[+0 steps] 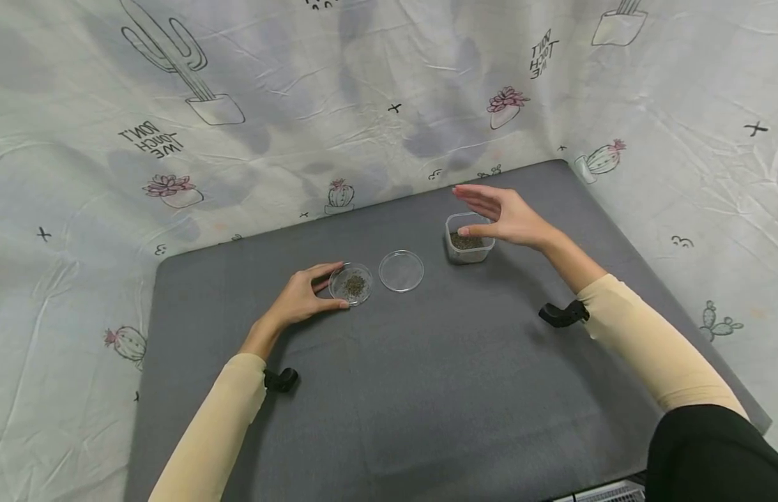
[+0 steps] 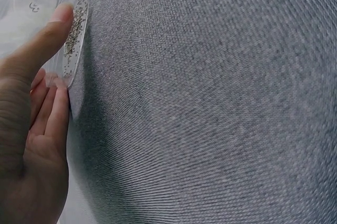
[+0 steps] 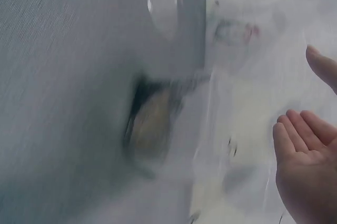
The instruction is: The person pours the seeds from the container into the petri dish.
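Note:
In the head view my left hand [image 1: 298, 296] holds a clear petri dish [image 1: 366, 275] by its sides, the thumb at the near rim and the fingers at the far rim. Small brown-green dried bits or seeds [image 1: 354, 284] lie scattered in it; the left wrist view shows these grains [image 2: 77, 26] behind the thumb. Just right of it lies a second clear round dish or lid [image 1: 401, 271] with nothing in it. My right hand [image 1: 511, 217] hovers over a square clear plastic container [image 1: 468, 257], thumb and fingers spread apart, holding nothing. Similar brownish grains fill part of that container.
A grey cloth-covered table [image 1: 426, 390] carries these things. Behind and beside it hangs a pale curtain [image 1: 339, 104] printed with cacti. Black wrist mounts [image 1: 561, 314] stick out from both sleeves. The right wrist view is blurred.

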A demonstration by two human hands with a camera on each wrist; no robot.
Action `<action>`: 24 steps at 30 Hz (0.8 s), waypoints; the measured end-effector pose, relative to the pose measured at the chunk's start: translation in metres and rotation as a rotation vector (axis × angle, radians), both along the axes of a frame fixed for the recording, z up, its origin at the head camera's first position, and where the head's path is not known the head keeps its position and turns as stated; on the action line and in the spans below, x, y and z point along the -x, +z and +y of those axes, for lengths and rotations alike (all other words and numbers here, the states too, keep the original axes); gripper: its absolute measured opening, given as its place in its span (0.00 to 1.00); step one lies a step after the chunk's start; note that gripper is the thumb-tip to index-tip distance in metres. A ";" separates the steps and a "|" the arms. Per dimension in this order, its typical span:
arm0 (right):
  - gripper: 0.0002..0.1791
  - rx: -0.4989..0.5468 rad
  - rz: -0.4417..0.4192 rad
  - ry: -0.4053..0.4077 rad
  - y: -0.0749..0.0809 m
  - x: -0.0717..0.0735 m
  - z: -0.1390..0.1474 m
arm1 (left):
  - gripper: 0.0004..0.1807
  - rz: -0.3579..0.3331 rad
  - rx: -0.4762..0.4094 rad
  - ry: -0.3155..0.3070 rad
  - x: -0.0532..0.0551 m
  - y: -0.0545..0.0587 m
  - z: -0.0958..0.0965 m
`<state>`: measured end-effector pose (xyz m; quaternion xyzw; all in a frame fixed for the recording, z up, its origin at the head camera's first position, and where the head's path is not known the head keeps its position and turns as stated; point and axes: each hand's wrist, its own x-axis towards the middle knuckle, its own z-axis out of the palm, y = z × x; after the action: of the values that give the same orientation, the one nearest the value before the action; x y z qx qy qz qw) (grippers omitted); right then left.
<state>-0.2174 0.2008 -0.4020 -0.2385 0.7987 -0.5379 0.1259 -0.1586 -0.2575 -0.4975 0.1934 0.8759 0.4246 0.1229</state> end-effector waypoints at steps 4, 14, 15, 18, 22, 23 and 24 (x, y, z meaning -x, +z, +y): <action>0.44 0.001 0.058 0.076 0.002 -0.003 -0.032 | 0.50 -0.007 0.011 0.005 0.000 0.002 -0.001; 0.43 -0.109 0.124 0.149 -0.022 -0.012 -0.097 | 0.50 -0.008 -0.009 0.001 0.002 0.001 -0.001; 0.44 -0.126 0.123 0.151 -0.027 -0.012 -0.101 | 0.50 -0.005 -0.007 0.000 0.002 0.001 -0.001; 0.47 -0.210 0.144 0.158 -0.041 -0.011 -0.112 | 0.50 0.000 -0.007 -0.003 0.002 0.000 -0.001; 0.51 -0.339 0.208 0.165 -0.059 -0.008 -0.118 | 0.50 -0.002 -0.006 -0.004 0.003 0.000 -0.001; 0.53 -0.364 0.217 0.166 -0.062 -0.008 -0.118 | 0.50 -0.003 -0.005 -0.003 0.003 0.000 -0.001; 0.54 -0.387 0.226 0.167 -0.066 -0.008 -0.119 | 0.50 -0.005 -0.006 -0.003 0.003 0.000 -0.001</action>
<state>-0.2098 0.0822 -0.4677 -0.3340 0.8734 -0.3325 0.1229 -0.1614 -0.2586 -0.4977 0.1939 0.8739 0.4277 0.1252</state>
